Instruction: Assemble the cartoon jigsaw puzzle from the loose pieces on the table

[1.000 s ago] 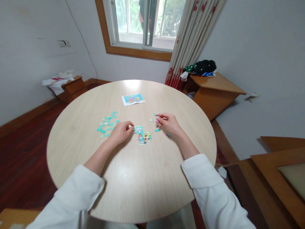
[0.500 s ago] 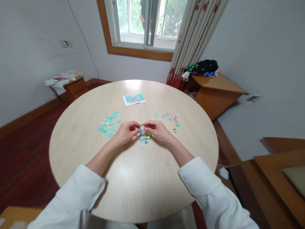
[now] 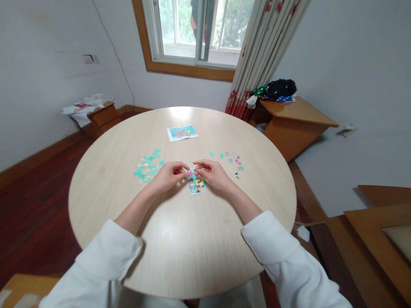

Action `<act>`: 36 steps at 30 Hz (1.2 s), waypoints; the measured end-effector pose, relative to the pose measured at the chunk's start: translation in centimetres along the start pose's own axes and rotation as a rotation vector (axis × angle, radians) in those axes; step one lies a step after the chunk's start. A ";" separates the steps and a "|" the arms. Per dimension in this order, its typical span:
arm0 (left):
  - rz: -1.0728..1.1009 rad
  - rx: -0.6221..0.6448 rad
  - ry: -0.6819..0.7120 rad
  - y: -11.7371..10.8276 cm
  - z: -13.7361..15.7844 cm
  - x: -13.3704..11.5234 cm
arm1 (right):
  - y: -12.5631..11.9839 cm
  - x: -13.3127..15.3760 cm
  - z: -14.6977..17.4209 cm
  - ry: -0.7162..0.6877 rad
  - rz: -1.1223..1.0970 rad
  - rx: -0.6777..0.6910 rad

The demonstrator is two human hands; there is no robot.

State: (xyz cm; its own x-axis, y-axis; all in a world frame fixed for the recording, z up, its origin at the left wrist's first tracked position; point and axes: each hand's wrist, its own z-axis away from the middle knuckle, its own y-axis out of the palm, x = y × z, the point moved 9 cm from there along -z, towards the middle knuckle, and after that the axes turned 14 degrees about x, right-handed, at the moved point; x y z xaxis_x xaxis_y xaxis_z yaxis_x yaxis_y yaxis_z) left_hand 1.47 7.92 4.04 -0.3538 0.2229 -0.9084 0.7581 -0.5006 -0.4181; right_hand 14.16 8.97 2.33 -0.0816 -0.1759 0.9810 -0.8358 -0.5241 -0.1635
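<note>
A partly joined jigsaw puzzle (image 3: 194, 187) lies near the middle of the table, showing yellow, teal and pink bits. At its upper edge, a small pink and teal cluster of jigsaw pieces (image 3: 191, 173) sits between my fingertips. My left hand (image 3: 171, 176) pinches the cluster from the left, thumb and forefinger closed on it. From the right, my right hand (image 3: 214, 174) has its thumb and fingers closed at the cluster's other edge. The fingers partly cover the puzzle, so the exact joins cannot be made out.
Loose teal and pale jigsaw pieces (image 3: 147, 167) are scattered left of my hands. A looser arc of teal and pink pieces (image 3: 230, 160) lies to the right. Farther back is a picture sheet (image 3: 182, 133) on the round table (image 3: 180, 248).
My fingertips have shifted slightly apart, and more of the pink and teal cluster shows between them. The whole view has moved a little; the loose pieces lie as before.
</note>
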 end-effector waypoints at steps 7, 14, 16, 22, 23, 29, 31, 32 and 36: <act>-0.043 0.051 -0.082 -0.7 0.3 0.7 | -1.1 -0.3 0.0 0.002 0.070 -0.071; -0.074 0.101 -0.148 -0.1 0.2 1.8 | -0.1 0.5 0.3 0.033 0.365 0.011; -0.104 0.117 -0.153 0.0 0.2 1.8 | 0.4 0.9 0.4 0.030 0.476 0.047; -0.171 0.135 -0.169 0.2 0.3 1.6 | 1.4 1.5 0.4 0.015 0.616 0.137; -0.175 0.137 -0.171 0.3 0.3 1.6 | 1.4 1.5 0.4 0.016 0.621 0.141; -0.179 0.129 -0.165 0.4 0.2 1.8 | 1.3 1.1 0.4 0.020 0.619 0.143; -0.176 0.127 -0.162 0.4 0.3 1.8 | 1.3 1.1 0.4 0.020 0.615 0.143; -0.176 0.126 -0.161 0.4 0.3 1.8 | 1.3 1.1 0.4 0.019 0.612 0.143; -0.184 0.130 -0.163 0.4 0.3 1.7 | 1.3 1.3 0.4 0.014 0.604 0.142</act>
State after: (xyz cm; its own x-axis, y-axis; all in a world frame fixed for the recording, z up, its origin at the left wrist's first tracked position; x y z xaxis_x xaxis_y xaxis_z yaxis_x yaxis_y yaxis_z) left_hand 0.98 7.86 2.30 -0.5705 0.1882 -0.7995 0.5997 -0.5696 -0.5620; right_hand 13.18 7.78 3.37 -0.5257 -0.4657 0.7119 -0.5591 -0.4416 -0.7017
